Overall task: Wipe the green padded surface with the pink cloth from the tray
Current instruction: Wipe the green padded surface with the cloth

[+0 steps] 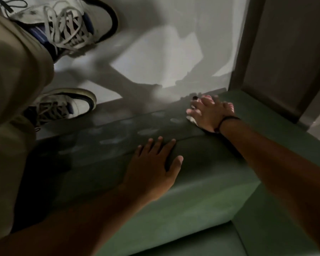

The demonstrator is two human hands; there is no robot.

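At 9 to 11 o'clock a beige trouser leg (13,74) drops toward 2 white sneakers: one sneaker (67,24) at 11 o'clock, the second sneaker (63,106) at 9 o'clock, both on the pale floor (155,52).

Just below centre, the left hand (153,169) lies flat on the green padded surface (201,196), fingers spread apart and gripping nothing, apparently bracing the body. Between 9 and 12 o'clock of that hand, the top edge of the pad carries several pale oval smears (148,131); about 6 can be made out, though the blur makes the count uncertain.

At 2 o'clock the right hand (211,112) presses down near the pad's far corner, a dark band (227,121) on its wrist. Its fingers are curled and bunched over something pale showing at its lower edge, probably the pink cloth (191,119); only a sliver shows, and its colour is hard to read in this light. At 1 to 3 o'clock stands a dark panel (284,52).

Judging by the smears, wiping looks under way: the upper strip seems dampened, while the front face and the lower cushion at 5 o'clock show no marks and probably remain. No tray is in view. Counted: 2 hands, 2 sneakers, 1 cloth.
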